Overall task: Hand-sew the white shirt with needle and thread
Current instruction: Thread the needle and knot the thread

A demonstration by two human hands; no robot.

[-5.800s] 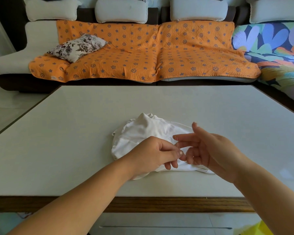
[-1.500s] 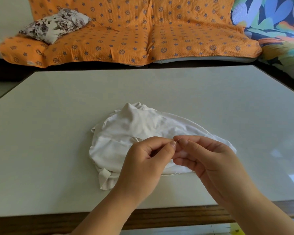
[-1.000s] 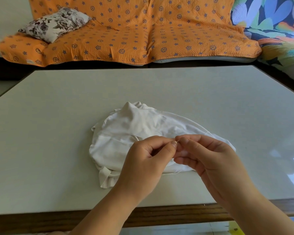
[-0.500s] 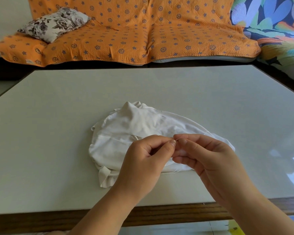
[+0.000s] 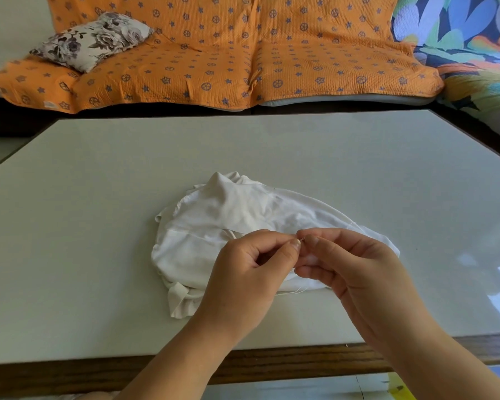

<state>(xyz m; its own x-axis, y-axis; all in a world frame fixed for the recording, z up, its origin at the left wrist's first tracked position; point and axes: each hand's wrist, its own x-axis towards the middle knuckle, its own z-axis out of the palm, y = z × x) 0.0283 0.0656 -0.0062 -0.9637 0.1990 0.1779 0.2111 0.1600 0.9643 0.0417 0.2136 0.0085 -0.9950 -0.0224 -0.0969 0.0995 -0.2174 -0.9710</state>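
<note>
Pale table [image 5: 98, 226] before orange sofa [image 5: 214, 53]; both hands' grips pinch thread [image 5: 293, 291] over shirt [image 5: 214, 226].

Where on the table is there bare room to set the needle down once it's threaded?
The table is bare left of the white shirt, across the far strip toward the sofa, and on the right out to its edge. It is crowded only near the front centre, where the left hand and right hand meet over the shirt.

Bare forearms, no sleeves, unadorned
</note>
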